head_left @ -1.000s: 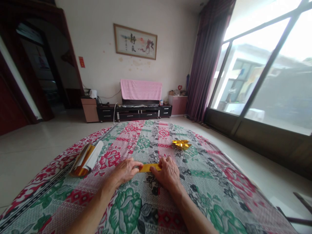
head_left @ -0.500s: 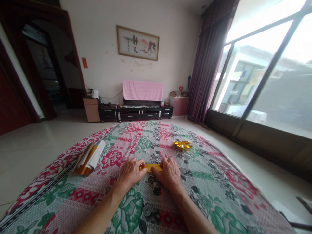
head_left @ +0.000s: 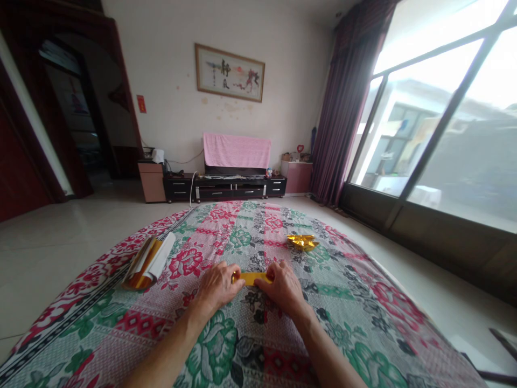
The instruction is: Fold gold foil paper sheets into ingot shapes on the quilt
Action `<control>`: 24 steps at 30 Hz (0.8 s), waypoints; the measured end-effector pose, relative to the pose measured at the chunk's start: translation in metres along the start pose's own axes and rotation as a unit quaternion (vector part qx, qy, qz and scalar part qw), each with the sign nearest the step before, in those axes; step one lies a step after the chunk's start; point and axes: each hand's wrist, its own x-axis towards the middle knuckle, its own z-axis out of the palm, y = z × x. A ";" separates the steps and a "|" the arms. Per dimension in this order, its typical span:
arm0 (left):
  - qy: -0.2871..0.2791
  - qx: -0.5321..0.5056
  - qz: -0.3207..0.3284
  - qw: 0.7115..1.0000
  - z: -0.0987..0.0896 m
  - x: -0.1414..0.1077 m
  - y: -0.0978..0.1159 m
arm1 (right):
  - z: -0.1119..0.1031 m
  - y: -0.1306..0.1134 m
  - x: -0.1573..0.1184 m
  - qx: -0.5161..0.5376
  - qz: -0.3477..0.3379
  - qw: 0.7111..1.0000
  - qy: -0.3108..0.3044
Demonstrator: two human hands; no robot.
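Note:
A narrow folded strip of gold foil paper (head_left: 252, 279) spans the gap between my two hands, low over the patterned tablecloth. My left hand (head_left: 220, 283) pinches its left end between thumb and fingers. At the other end, my right hand (head_left: 283, 284) is closed on the strip in the same way. Both ends are partly hidden by my fingers. Beyond my right hand lie shiny folded gold paper shapes (head_left: 302, 242), close together on the cloth.
A loose roll of gold and white paper sheets (head_left: 147, 264) lies to the left on the tablecloth (head_left: 218, 345). Past the rounded table edge stands a low black cabinet (head_left: 218, 191) with a pink cloth (head_left: 237, 150) above it. Tall windows (head_left: 424, 134) line the right side.
My right hand has shifted slightly to the right along the gold strip, so a little more of it shows between my hands. My left hand has barely moved.

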 end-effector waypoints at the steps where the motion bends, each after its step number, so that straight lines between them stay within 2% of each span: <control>1: 0.000 -0.001 0.001 1.000 0.000 0.000 0.000 | -0.002 0.004 0.002 0.013 -0.002 1.000 -0.012; 9: -0.014 -0.001 -0.004 1.000 -0.001 0.000 -0.001 | -0.014 0.019 0.015 0.081 -0.019 0.992 -0.090; 15: -0.010 0.001 0.000 1.000 0.000 0.001 -0.001 | -0.014 0.032 0.018 0.139 -0.022 0.981 -0.132; 19: -0.017 0.001 -0.005 1.000 -0.001 0.002 -0.001 | -0.017 0.035 0.018 0.137 -0.013 0.981 -0.137; 24: -0.020 -0.004 -0.008 1.000 -0.003 0.001 0.000 | -0.026 0.026 0.017 0.094 0.001 0.988 -0.124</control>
